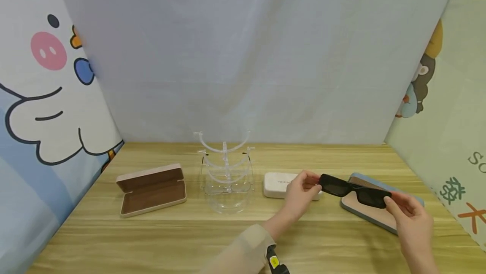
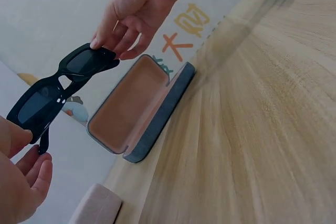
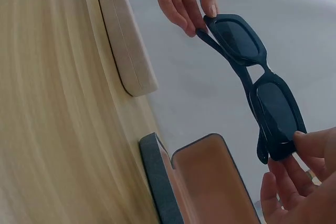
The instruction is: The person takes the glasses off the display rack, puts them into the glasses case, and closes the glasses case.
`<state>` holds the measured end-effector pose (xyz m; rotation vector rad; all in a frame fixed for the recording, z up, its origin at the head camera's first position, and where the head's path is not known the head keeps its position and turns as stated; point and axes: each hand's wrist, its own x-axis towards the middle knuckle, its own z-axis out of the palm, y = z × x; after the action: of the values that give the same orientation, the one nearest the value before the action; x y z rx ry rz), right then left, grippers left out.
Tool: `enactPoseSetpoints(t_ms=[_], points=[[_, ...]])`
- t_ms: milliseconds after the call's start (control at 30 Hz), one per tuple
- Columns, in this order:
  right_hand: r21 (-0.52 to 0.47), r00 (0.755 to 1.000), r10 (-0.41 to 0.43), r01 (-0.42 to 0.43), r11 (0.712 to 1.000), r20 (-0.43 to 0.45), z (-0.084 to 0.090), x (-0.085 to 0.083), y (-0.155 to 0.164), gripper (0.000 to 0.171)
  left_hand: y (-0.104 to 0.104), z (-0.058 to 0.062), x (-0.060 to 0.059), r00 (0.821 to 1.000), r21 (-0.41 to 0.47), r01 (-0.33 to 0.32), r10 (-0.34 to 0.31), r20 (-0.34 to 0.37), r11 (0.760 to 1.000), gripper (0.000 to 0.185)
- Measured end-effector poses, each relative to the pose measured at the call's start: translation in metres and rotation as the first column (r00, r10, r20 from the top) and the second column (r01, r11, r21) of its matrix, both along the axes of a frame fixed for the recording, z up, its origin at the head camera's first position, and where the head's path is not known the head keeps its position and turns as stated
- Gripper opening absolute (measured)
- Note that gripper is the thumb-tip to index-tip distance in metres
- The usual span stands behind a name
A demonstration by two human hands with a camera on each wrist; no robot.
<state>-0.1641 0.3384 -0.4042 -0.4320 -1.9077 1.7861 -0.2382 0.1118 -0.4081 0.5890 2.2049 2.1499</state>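
Black sunglasses (image 1: 355,190) are held in the air between both hands, their temples folded in behind the lenses. My left hand (image 1: 300,192) pinches one end of the frame between thumb and fingers. At the opposite end my right hand (image 1: 414,219) pinches the other corner, as the right wrist view also shows with the sunglasses (image 3: 252,77). Behind and below them lies an open blue-grey glasses case (image 2: 128,111) with a pinkish-brown lining. A closed white glasses case (image 1: 279,184) is partly hidden behind my left hand.
A clear tiered eyewear stand (image 1: 226,181) stands mid-table, with what looks like clear-lensed glasses on it. Further left, an open cream case (image 1: 153,194) shows its brown lining. Printed cloths hang at both sides, and a plain pale cloth (image 1: 243,55) hangs behind the wooden table (image 1: 152,244).
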Motion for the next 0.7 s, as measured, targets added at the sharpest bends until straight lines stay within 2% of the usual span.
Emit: enactPoseSetpoints(t_ms=[100,167,233,300,400,500,600,700], points=[[-0.016,0.997,0.001,0.000,1.000,0.076,-0.005,0.002,0.008,0.017,0.006,-0.006,0.000,0.999,0.006,-0.022,0.022,0.025,1.000,0.017],[0.005,0.985,-0.003,0.002,1.000,0.171,0.003,0.009,0.005,0.017,0.012,-0.009,0.001,0.998,0.013,-0.044,0.043,0.041,0.999,0.017],[0.013,0.978,-0.002,0.000,1.000,0.206,-0.014,0.003,0.024,0.027,0.017,-0.012,0.002,0.997,0.019,-0.059,0.058,0.046,0.998,0.016],[0.026,0.979,-0.002,-0.004,1.000,0.204,-0.030,-0.003,0.041,0.035,0.023,-0.014,0.001,0.997,0.017,-0.069,0.068,0.047,0.997,0.016],[0.034,0.981,-0.030,0.024,0.999,0.194,-0.042,-0.008,0.056,0.038,0.031,-0.016,0.001,0.997,0.003,-0.066,0.066,0.037,0.998,0.015],[0.125,0.969,-0.078,0.049,0.991,0.233,-0.041,-0.007,0.061,0.038,0.037,-0.018,0.001,0.998,-0.016,-0.055,0.055,0.020,0.998,0.017],[0.193,0.944,-0.124,0.067,0.979,0.305,-0.035,-0.003,0.060,0.034,0.042,-0.019,0.001,0.999,-0.033,-0.036,0.036,-0.008,0.999,0.020],[0.203,0.921,-0.145,0.074,0.976,0.362,-0.025,0.003,0.055,0.030,0.045,-0.022,0.002,0.999,-0.063,-0.029,0.026,-0.044,0.998,0.024]])
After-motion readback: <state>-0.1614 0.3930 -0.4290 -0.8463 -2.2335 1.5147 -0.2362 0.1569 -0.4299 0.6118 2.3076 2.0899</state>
